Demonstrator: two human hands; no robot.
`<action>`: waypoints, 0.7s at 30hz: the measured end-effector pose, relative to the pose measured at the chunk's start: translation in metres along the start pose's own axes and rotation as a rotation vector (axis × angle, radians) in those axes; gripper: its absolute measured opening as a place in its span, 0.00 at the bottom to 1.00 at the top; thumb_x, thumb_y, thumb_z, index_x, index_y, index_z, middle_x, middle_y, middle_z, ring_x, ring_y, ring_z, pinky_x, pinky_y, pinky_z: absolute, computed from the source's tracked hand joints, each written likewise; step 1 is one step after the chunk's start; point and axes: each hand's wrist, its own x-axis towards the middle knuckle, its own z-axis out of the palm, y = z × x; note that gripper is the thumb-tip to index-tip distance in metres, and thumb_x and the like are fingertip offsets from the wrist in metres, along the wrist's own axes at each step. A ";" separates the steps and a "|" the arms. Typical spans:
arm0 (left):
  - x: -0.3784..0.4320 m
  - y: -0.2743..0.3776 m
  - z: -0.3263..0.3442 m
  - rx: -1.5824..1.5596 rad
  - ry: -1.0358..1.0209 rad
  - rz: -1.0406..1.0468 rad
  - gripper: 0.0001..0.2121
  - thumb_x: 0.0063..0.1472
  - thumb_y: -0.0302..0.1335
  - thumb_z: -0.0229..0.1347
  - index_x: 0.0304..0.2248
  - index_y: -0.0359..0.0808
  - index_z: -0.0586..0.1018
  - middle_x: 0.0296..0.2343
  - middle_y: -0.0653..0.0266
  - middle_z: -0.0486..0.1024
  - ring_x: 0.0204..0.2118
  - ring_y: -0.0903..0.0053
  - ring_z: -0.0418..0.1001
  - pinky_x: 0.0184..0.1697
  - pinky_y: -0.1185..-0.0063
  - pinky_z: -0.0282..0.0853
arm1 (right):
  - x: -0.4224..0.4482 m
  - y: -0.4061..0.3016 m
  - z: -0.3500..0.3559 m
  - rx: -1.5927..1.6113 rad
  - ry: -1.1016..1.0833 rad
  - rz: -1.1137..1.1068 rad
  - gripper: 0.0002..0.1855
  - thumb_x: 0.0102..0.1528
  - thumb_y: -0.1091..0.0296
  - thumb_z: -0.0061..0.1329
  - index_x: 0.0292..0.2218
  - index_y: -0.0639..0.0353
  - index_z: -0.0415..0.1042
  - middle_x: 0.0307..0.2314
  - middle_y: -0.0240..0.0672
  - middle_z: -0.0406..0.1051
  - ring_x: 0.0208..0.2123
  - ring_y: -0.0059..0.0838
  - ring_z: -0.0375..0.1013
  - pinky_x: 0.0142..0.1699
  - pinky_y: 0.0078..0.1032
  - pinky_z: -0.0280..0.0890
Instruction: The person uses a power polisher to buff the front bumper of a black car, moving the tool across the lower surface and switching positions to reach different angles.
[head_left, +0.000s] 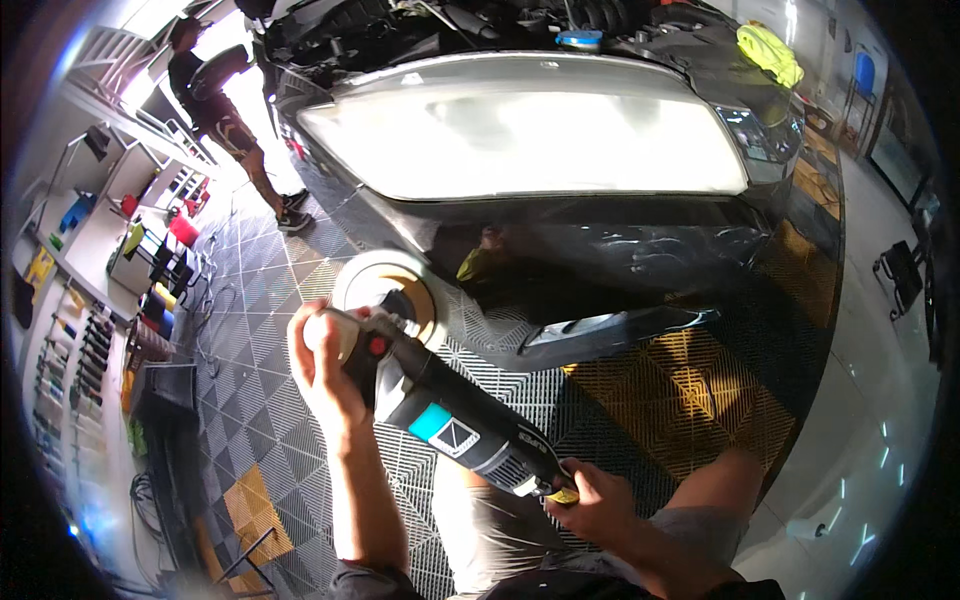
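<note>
A black rotary car polisher (480, 435) with a round pad (352, 277) at its head lies slantwise in front of me. My left hand (322, 360) is wrapped around the front handle beside the polisher head. The rear end of the body is gripped by my right hand (600, 499), near its yellow part. The pad is at the lower left corner of a dark car's bumper (480, 300); whether they touch, I cannot tell. Above the bumper is a large, brightly lit headlight-like front panel (525, 142).
A person (217, 112) stands at the upper left holding a dark object. The hood is raised over the engine bay (450, 30). A yellow-green cloth (770, 54) lies on the car at upper right. Shelves of bottles (82, 360) line the left wall; cables lie near them.
</note>
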 end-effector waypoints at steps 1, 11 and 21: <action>-0.005 -0.005 -0.006 0.090 0.004 0.034 0.20 0.63 0.40 0.52 0.48 0.35 0.69 0.31 0.49 0.77 0.35 0.65 0.77 0.41 0.73 0.73 | 0.000 0.006 -0.001 0.000 -0.001 0.011 0.28 0.45 0.56 0.62 0.45 0.59 0.71 0.30 0.42 0.75 0.29 0.44 0.78 0.34 0.36 0.74; -0.060 -0.033 0.040 -0.010 0.034 0.066 0.19 0.61 0.39 0.52 0.48 0.37 0.68 0.33 0.47 0.76 0.39 0.62 0.75 0.47 0.68 0.71 | -0.011 0.092 -0.043 -0.056 0.025 -0.061 0.33 0.38 0.58 0.64 0.44 0.66 0.71 0.31 0.45 0.74 0.30 0.44 0.77 0.34 0.38 0.73; -0.140 -0.104 0.038 -0.150 0.112 -0.146 0.17 0.61 0.35 0.52 0.47 0.38 0.68 0.35 0.46 0.76 0.39 0.62 0.75 0.47 0.67 0.71 | -0.048 0.167 -0.045 -0.264 0.072 -0.136 0.31 0.34 0.54 0.65 0.39 0.61 0.74 0.27 0.43 0.74 0.27 0.45 0.76 0.33 0.39 0.73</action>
